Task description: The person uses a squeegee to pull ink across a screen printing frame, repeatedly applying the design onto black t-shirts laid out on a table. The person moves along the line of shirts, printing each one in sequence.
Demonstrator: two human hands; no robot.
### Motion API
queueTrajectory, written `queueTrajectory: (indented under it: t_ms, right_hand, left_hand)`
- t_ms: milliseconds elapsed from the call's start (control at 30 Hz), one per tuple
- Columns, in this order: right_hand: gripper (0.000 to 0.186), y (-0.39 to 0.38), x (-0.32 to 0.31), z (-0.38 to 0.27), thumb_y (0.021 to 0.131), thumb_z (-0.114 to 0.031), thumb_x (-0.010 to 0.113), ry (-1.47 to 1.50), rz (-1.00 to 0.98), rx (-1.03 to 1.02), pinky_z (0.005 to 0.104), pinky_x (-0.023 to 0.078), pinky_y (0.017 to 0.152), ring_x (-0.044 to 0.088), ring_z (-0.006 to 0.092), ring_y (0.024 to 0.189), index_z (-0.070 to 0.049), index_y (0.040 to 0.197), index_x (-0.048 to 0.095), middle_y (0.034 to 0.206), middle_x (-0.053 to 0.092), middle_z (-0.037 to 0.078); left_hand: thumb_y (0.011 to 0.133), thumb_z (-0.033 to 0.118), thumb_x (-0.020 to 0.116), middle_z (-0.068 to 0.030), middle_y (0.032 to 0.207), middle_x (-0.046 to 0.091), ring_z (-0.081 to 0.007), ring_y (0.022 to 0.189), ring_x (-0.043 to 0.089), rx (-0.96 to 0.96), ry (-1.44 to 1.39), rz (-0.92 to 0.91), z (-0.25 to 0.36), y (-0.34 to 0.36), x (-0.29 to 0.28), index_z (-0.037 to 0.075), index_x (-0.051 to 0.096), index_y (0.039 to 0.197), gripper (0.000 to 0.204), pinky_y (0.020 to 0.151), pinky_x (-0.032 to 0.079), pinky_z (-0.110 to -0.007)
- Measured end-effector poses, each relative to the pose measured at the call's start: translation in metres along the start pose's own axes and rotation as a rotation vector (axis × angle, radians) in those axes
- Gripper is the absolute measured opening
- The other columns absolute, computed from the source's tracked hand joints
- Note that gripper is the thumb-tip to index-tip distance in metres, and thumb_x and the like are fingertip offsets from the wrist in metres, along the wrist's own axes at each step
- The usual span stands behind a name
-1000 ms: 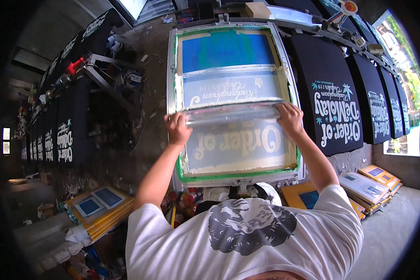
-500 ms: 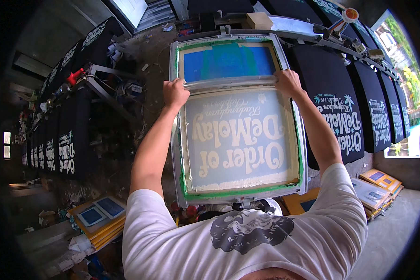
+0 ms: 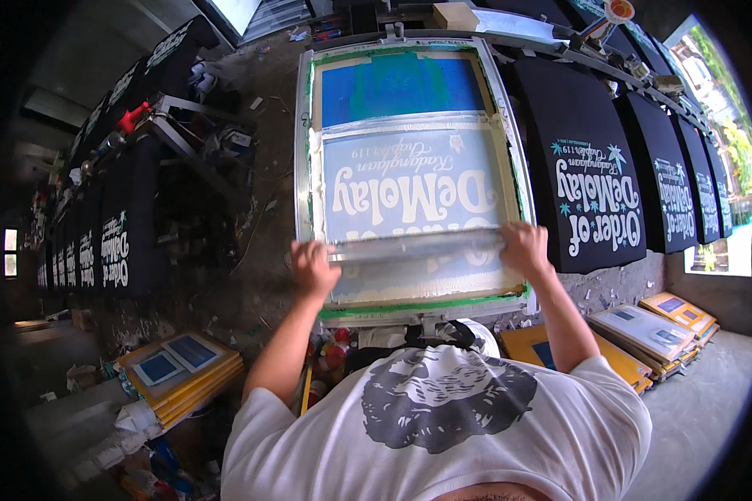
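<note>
"What are you getting on the wearer from out there?"

"I've got a white T-shirt [image 3: 572,422] coming through, short-sleeved, creased across the shoulders."

"And that print [image 3: 451,430] on the front?"

"Big one! Dark grey, broad, ragged-edged, fine white strokes cutting through. I'm picking up a rounded neckline [image 3: 493,480] too."

"Sleeves?"

"Left sleeve [image 3: 263,417] plain white, right sleeve [image 3: 618,384] matching. Then I see bare forearms [image 3: 288,342], and the left hand [image 3: 313,269] and right hand [image 3: 525,249], both bare, slightly blurred on my feed."
</note>
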State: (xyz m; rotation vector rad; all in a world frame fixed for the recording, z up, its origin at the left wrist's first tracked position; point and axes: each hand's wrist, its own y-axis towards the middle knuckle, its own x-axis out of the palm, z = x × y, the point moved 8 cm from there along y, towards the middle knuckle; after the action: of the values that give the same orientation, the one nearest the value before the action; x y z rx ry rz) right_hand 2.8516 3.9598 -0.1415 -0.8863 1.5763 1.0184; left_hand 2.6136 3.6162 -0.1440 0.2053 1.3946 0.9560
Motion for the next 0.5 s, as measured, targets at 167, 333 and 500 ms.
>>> queueTrajectory:
  t_ms: [167, 333, 500]
  right_hand:
    - [0.033, -0.110, -0.015, -0.035, 0.057, -0.003, 0.070, 0.157, 0.223, -0.098, 0.0393, 0.060, 0.074, 0.074, 0.0258, 0.085, -0.007, 0.090, 0.072, 0.096, 0.076, 0.009]
    - [0.043, -0.146, -0.014, -0.048, 0.055, -0.006, 0.072, 0.103, 0.286, -0.109, 0.0399, 0.057, 0.091, 0.072, 0.0294, 0.101, -0.004, 0.098, 0.071, 0.108, 0.074, 0.012]
    - [0.054, -0.141, -0.025, -0.041, 0.054, -0.009, 0.072, 0.314, 0.098, -0.090, 0.0446, 0.053, 0.099, 0.067, 0.0356, 0.111, -0.002, 0.108, 0.071, 0.117, 0.071, 0.017]
  left_hand:
    - [0.061, -0.004, 0.064, -0.0027, 0.084, 0.065, -0.0258, 0.085, 0.066, -0.086, -0.062, -0.052, 0.058, -0.084, -0.053, 0.010, 0.061, 0.084, 0.028, 0.082, 0.043, -0.042]
    - [0.068, -0.006, 0.064, -0.0068, 0.097, 0.068, -0.0274, 0.096, 0.068, -0.034, -0.040, -0.055, 0.075, -0.113, -0.061, 0.007, 0.065, 0.091, 0.026, 0.086, 0.046, -0.044]
    - [0.070, -0.011, 0.061, -0.0120, 0.112, 0.065, -0.0323, 0.108, 0.066, -0.073, -0.218, -0.099, 0.058, -0.116, -0.079, 0.004, 0.064, 0.108, 0.041, 0.094, 0.049, -0.045]
